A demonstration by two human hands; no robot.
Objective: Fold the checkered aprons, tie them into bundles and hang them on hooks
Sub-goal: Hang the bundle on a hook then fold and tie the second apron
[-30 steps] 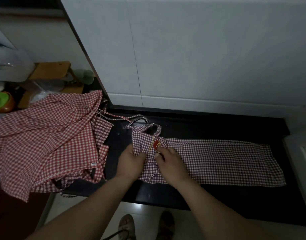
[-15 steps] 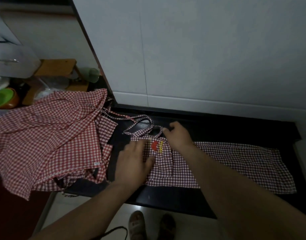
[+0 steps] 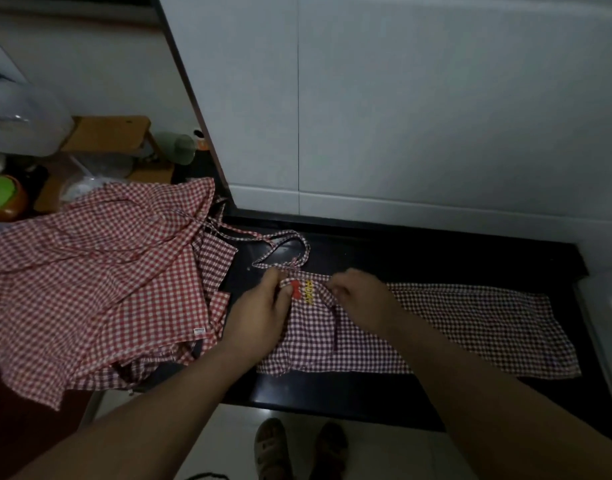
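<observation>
A dark red checkered apron (image 3: pixel 453 327) lies folded into a long strip on the black counter (image 3: pixel 436 258). A red and yellow emblem (image 3: pixel 303 291) shows at its left end. My left hand (image 3: pixel 259 313) pinches the cloth's top left edge beside the emblem. To the emblem's right, my right hand (image 3: pixel 360 299) grips the top edge with curled fingers. The neck strap (image 3: pixel 290 247) loops on the counter just above both hands. A heap of brighter red checkered aprons (image 3: pixel 90 282) lies at the left.
A white tiled wall (image 3: pixel 401 116) rises behind the counter. At the far left stand a green bowl (image 3: pixel 0 197), a wooden stool (image 3: pixel 110 136) and a green cup (image 3: pixel 180 147). My feet in sandals (image 3: pixel 297 448) stand on the pale floor below the counter's front edge.
My right hand came back from the strap to the apron's top edge. My left hand went from lying flat on the cloth to pinching its top left edge.
</observation>
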